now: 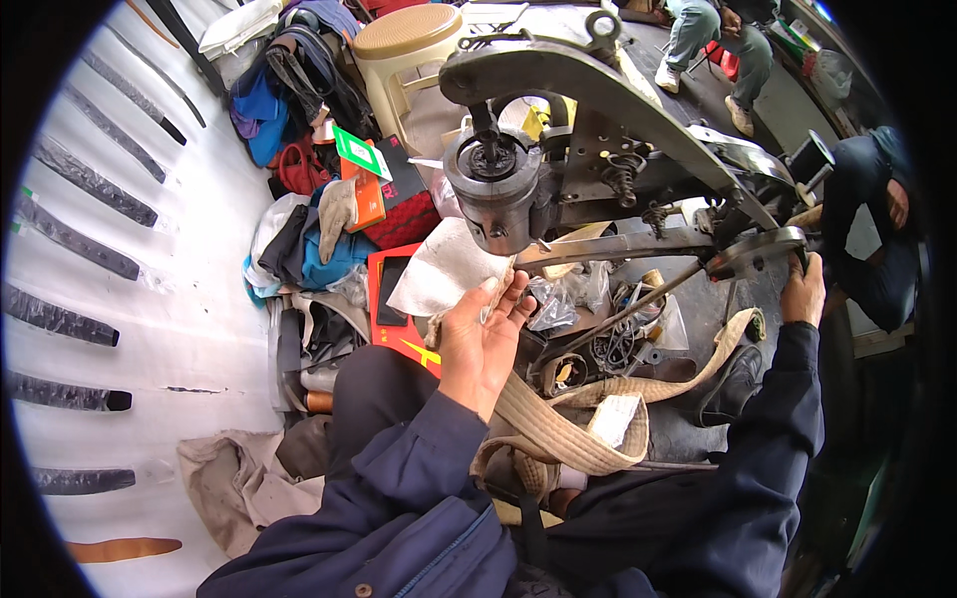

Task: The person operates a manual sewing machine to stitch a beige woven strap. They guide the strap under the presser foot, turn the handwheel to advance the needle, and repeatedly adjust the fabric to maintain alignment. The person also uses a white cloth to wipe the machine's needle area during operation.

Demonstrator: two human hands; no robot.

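Observation:
In front of me stands a dark metal hand-cranked sewing machine [598, 95], its round head [493, 184] over a narrow arm. My left hand [478, 339] is below that head, palm turned up, with thumb and curled fingers at the edge of an off-white fabric piece [449, 264]. A wide beige webbing strap [568, 429] with stitched rows runs from under this hand and loops over my lap. On the right, my right hand [800, 291] is closed around the handle of the machine's hand wheel [755, 251]. The needle point cannot be made out.
A beige plastic stool [409, 40] stands at the back. Bags and clothes [289, 100] are piled left of it. Boxes [404, 214], a dark shoe [735, 384] and small tools [618, 349] lie around the machine. Other people [713, 50] sit at the far right.

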